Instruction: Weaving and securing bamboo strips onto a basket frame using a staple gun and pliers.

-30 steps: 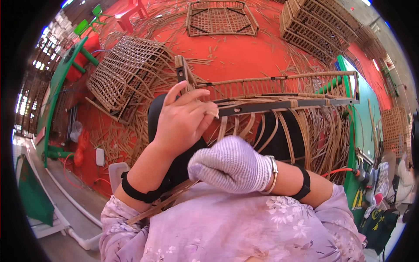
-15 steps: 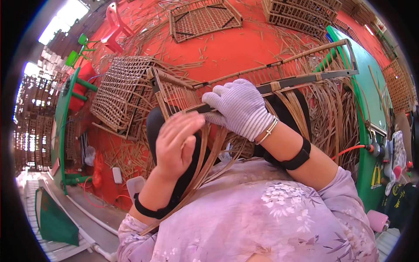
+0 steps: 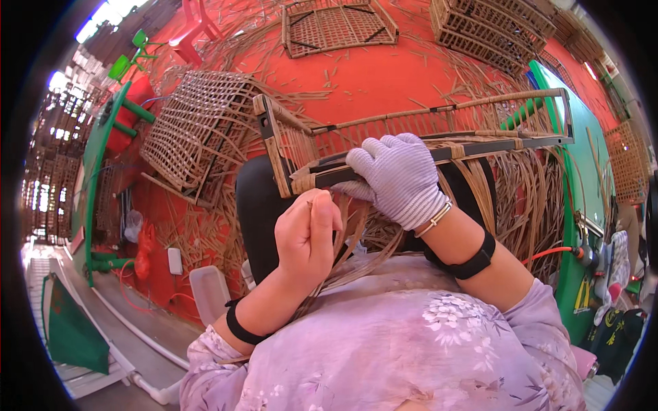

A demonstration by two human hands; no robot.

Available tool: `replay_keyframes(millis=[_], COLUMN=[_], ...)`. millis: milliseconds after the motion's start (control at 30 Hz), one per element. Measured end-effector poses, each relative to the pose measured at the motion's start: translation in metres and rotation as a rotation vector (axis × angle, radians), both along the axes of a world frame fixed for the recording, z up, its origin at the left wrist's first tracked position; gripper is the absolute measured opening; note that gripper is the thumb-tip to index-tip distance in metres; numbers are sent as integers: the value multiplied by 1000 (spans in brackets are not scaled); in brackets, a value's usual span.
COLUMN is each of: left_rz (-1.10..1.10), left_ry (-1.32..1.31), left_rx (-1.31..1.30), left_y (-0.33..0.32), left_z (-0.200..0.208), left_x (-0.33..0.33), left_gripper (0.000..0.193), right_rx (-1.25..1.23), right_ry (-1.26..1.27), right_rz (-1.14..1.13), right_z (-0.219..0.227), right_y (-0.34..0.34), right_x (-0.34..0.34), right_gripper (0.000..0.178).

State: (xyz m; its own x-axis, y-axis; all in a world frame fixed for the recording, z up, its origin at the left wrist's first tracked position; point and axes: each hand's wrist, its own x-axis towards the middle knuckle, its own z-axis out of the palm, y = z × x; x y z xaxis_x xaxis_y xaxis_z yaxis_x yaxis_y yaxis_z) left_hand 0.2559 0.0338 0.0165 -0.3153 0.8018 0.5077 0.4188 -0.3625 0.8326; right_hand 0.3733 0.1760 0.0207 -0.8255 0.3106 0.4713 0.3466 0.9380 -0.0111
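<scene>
Across my knees stands a long woven rattan basket (image 3: 411, 120) with a dark bar along its near edge. My right hand (image 3: 397, 179), in a pale lilac knit glove, is closed over that bar. My left hand (image 3: 306, 233) is bare and closed, thumb pressed to the fingers, just below the basket's near left corner. A brown sliver at the thumb tip looks like a cane strip (image 3: 310, 203); most of it is hidden. Wrapped cane binding (image 3: 303, 182) covers the bar at that corner. Loose cane strips (image 3: 370, 259) hang under my hands onto my lap.
Left stands an upturned woven basket (image 3: 199, 130); more baskets (image 3: 340, 29) lie at the back. A green table (image 3: 589, 157) with tools borders my right, and a green board (image 3: 103, 185) my left. Cane scraps litter the red floor (image 3: 295, 82). A red chair (image 3: 195, 33) stands far left.
My left hand has gone from fingers extended to closed, beside the basket's near left corner. The basket and my gloved right hand now sit slightly lower and farther right in the picture.
</scene>
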Motion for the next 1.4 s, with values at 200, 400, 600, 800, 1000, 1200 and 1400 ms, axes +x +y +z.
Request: replay_keyframes(millis=[200,400,600,800,1000,1200,1400], left_rz=[-11,-102,-93,25,215,278,247], left_ry=[-35,173,414,588,675,659,667], left_rx=[-142,-31,12,46,96,132,56], left_y=[-9,-2,-8,-15,-11,3,-2], left_z=[17,14,9,16,21,26,33], left_x=[10,4,2,-8,-16,-21,-38], left_gripper=[39,31,17,16,21,23,36], right_rx=[-11,-54,-81,-32,-283,-280,-490], right_ry=[-19,-27,70,169,166,211,349], right_rz=[-2,-1,40,47,196,255,313], right_z=[1,6,6,16,15,10,14], right_y=[-3,-2,-3,-18,-24,-25,-23], right_x=[6,8,7,10,7,2,-2], right_gripper=[38,36,35,33,35,28,17])
